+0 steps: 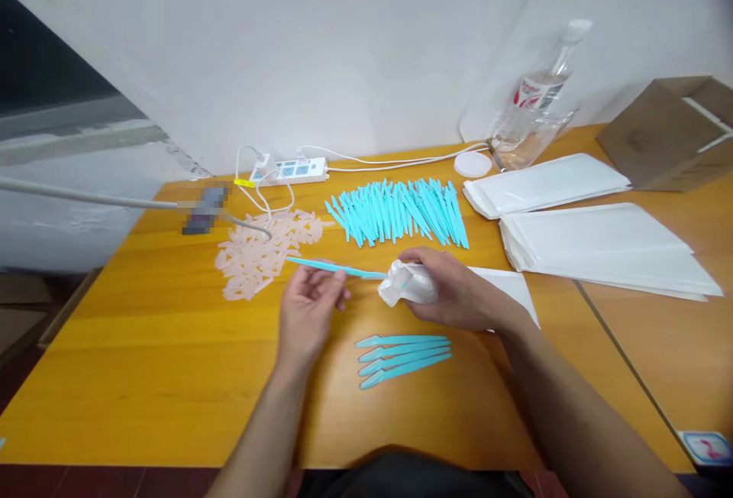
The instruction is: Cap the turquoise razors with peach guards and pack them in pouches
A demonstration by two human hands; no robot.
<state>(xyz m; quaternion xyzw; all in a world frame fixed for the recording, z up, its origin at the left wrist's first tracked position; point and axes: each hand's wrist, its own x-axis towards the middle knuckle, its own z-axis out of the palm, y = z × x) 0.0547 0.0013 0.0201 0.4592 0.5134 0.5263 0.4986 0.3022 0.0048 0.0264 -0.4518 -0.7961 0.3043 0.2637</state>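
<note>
Four slim turquoise plastic sticks (408,350), flat on the yellow-brown wooden table (172,376). Left hand (309,307) — fingers pinching one long turquoise plastic stick (321,264), axis crosswise, right end at the crumpled whitish film pouch (419,284). Right hand (455,292) — fingers closed around that pouch, mouth leftward. Beyond: loose turquoise heap (395,211).

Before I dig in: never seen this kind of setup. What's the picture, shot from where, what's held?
There's no machine: these are a person's two bare hands, seen by one head-worn camera looking forward and down. The left hand holds a blue stick, one end at the crumpled white bag gripped by the right hand.

On the wooden table, four blue sticks lie nearest the person. Behind the hands are a pile of blue sticks and, left of it, pale pink pieces. Flat white packets lie at right.
</note>
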